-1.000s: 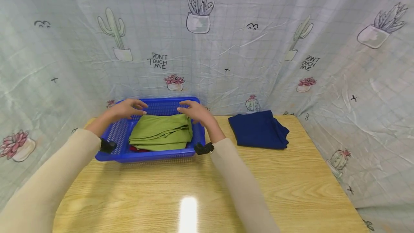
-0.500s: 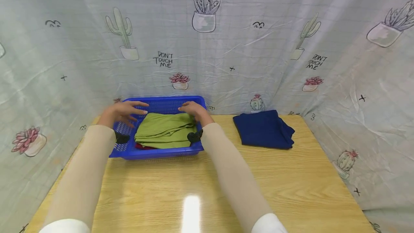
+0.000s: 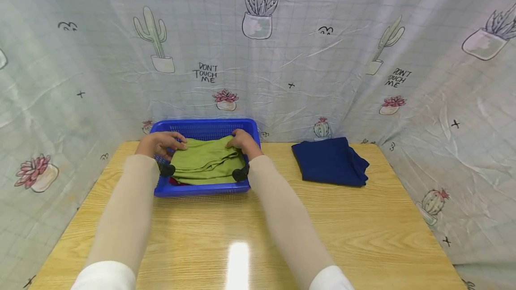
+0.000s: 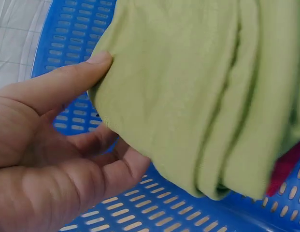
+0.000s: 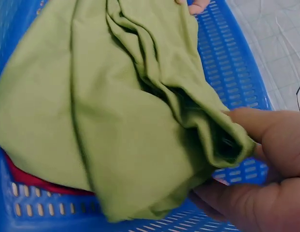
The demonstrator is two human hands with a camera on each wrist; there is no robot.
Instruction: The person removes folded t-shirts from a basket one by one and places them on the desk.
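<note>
A folded green cloth [image 3: 205, 155] lies in a blue perforated plastic basket [image 3: 201, 188]. My left hand [image 3: 161, 142] pinches its left edge; in the left wrist view the thumb [image 4: 94, 63] is on top and the fingers [image 4: 133, 162] are tucked under the edge. At the opposite side my right hand [image 3: 243, 142] pinches the folded right edge, as the right wrist view shows, with its thumb [image 5: 249, 121] on top and other fingers below. Beneath the green cloth, a strip of red cloth [image 5: 34, 181] shows.
To the right of the basket, a folded navy blue cloth [image 3: 328, 162] lies on the wooden table [image 3: 201, 236]. A pale curtain [image 3: 282, 57] with cactus prints hangs behind the table and along both sides.
Both hands have come down from above the basket onto the green cloth, and their fingers have closed on its left and right edges. The navy cloth stays put.
</note>
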